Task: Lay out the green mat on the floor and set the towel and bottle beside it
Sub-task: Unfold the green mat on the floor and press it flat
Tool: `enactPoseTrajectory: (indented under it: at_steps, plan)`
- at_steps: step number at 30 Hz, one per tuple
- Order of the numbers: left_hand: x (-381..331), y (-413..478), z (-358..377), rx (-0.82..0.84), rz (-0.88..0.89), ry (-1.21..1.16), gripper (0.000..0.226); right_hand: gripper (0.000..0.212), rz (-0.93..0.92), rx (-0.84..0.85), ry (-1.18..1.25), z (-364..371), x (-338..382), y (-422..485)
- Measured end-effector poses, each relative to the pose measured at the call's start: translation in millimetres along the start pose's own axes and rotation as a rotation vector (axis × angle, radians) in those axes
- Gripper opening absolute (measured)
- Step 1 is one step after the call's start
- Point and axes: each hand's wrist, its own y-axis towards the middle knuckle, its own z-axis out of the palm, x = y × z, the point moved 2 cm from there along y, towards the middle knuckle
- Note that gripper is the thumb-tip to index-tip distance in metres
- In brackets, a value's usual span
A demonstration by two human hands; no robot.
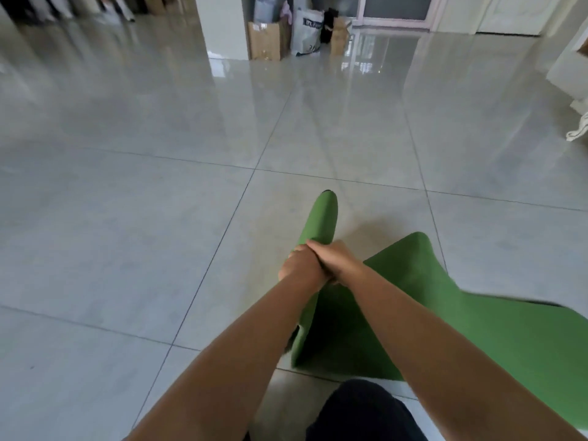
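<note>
green and matte, the green mat (pixel 496 332) sits partly unrolled on the glossy grey tiled floor (pixel 127 218), low and right of centre in the view. its rolled part forms a long tube that passes straight through the hands. the tube's far end pokes out beyond the knuckles at 12 o'clock, and its near end drops below the forearms at 6 o'clock. the flat sheet spreads away from the hands toward 4 o'clock and reaches the right edge of the view, with its far rounded corner at about 2 o'clock from them.

the left hand (pixel 299 265) has its fingers curled round the tube from the 9 o'clock side. the right hand (pixel 334 261) lies across the top of the roll and partly over the left hand, touching it, with its fingers bent over the tube. both hands have hold of the roll, and nothing else is in them.

a dark trouser knee (pixel 366 412) shows at 6 o'clock, just below the near end of the sheet. well apart, at 12 o'clock across the floor, a cardboard box (pixel 264 39) and a white bag (pixel 307 33) stand side by side beside a white pillar (pixel 221 23).
</note>
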Motion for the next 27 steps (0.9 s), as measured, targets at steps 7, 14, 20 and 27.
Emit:
enactPoseTrajectory:
  at_steps: [7,14,20,27]
  plan:
    - [44,6,-23,-0.031,-0.071,-0.042,0.049,0.029,-0.043,0.010,0.187,58,18,4]
    - [83,18,-19,-0.074,-0.102,0.053,0.062,0.017,-0.080,0.172,0.400,103,12,8]
    - [123,33,2,-0.080,-0.083,0.194,0.071,0.022,0.007,0.241,0.425,139,-14,33]
    - [180,63,41,-0.138,-0.016,0.189,0.077,0.021,0.156,0.170,0.379,187,-43,76]
